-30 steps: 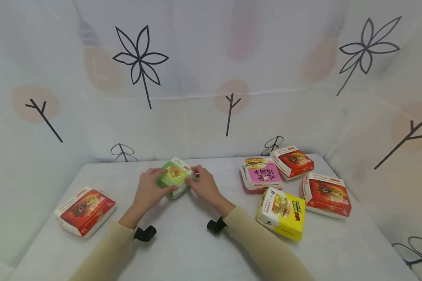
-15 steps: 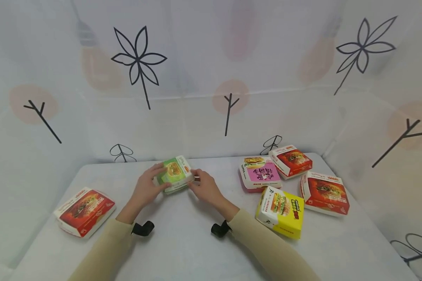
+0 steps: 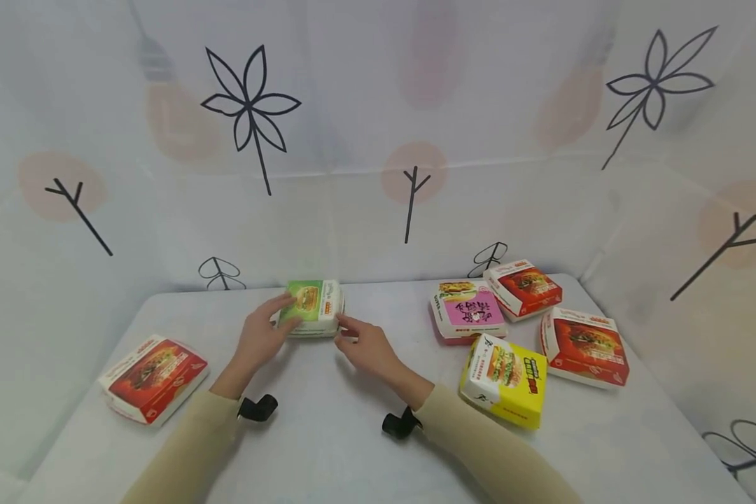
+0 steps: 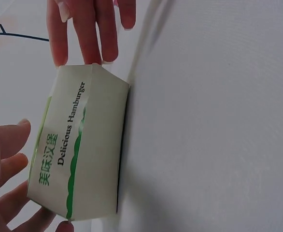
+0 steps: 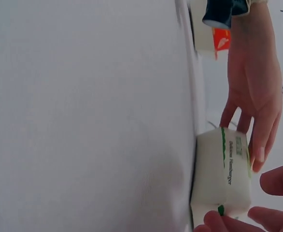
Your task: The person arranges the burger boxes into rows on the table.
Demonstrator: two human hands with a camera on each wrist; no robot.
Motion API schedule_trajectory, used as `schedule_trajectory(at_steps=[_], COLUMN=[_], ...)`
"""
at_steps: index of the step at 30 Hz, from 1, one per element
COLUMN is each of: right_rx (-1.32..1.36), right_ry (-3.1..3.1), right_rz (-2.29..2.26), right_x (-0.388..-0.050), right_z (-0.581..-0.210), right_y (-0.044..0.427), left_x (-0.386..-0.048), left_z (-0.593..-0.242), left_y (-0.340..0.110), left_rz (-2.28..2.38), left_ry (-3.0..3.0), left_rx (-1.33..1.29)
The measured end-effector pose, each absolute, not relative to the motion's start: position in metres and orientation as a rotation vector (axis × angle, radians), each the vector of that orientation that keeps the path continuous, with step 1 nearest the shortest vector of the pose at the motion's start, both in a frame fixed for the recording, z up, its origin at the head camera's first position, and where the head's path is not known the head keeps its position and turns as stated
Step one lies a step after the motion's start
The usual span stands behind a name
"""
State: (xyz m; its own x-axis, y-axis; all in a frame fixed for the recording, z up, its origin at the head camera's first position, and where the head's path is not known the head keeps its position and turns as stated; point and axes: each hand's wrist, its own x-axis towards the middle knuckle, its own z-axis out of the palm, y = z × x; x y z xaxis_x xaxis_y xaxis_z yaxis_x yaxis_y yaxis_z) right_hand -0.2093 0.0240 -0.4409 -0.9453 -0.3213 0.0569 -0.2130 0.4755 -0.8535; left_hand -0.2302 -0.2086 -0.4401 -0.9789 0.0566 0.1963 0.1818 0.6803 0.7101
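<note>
A green and white hamburger box (image 3: 313, 308) lies flat at the back of the table, its printed front facing me. My left hand (image 3: 261, 339) touches its left side, with spread fingers and the thumb near the front left corner. On the other side, my right hand (image 3: 368, 346) touches the box's right end with extended fingertips. In the left wrist view, the right hand's fingers (image 4: 88, 36) meet one end of the box (image 4: 83, 145). The right wrist view shows the left hand (image 5: 257, 92) against the far end of the box (image 5: 219, 169).
A red box (image 3: 154, 380) lies at the left. To the right are a pink box (image 3: 468, 311), a yellow box (image 3: 505, 381) and two red boxes, one at the back (image 3: 523, 289) and one nearer the edge (image 3: 584, 348). A printed cloth wall (image 3: 340, 217) stands behind.
The green hamburger box has turned from slanted to square with the table's back edge. My right hand has shifted slightly right and down, following its right end. The other boxes stay put.
</note>
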Motion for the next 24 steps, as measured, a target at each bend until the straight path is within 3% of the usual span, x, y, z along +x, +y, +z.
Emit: schedule_trajectory(at_steps=[10,24], right_rx=[-0.567,-0.302], right_ry=[2.550,2.579], right_rz=[-1.349,-1.564], right_x=[-0.204,-0.246], right_z=[-0.430,-0.427], right_y=[0.027,0.041], left_x=[-0.235,-0.244], left_z=[-0.435,-0.438], left_y=[-0.199,-0.215], left_rz=[-1.221,-1.196], left_ry=[-2.694,-2.749], left_rx=[-0.001,-0.233])
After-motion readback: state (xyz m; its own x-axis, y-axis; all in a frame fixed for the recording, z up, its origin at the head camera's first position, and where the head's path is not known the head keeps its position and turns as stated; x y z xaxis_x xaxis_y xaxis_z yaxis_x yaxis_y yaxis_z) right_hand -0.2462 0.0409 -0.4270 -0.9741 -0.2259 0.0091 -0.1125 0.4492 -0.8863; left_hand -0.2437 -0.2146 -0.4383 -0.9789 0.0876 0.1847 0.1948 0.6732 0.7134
